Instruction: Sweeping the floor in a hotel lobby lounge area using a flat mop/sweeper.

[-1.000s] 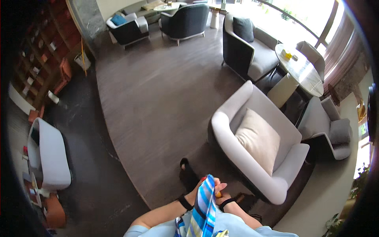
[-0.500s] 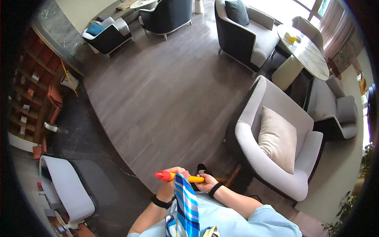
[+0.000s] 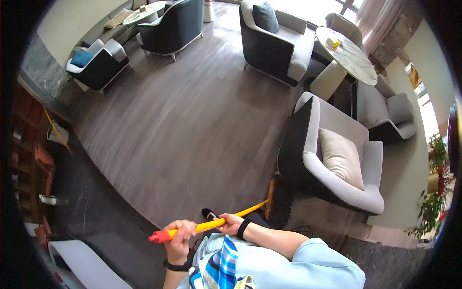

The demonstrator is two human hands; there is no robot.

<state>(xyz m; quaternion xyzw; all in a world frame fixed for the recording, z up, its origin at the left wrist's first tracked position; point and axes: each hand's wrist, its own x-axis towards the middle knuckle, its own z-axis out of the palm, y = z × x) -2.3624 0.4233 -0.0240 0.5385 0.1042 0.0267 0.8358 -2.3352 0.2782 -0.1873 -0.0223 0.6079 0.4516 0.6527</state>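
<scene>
Broom handle [image 3: 214, 223], yellow with red end, gripped by both hands, left [image 3: 180, 236] and right [image 3: 230, 223]; head [image 3: 270, 199] beside the grey armchair [image 3: 332, 164], wood floor [image 3: 183, 130] mostly unswept by my estimate.

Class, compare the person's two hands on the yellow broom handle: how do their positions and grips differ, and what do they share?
The left hand grips the broom handle near its red end cap; the right hand holds it further along, toward the brush. The left hand is a closed fist facing the camera; the right hand wraps from the far side. Both wear a dark wristband and are shut on the handle.
</scene>
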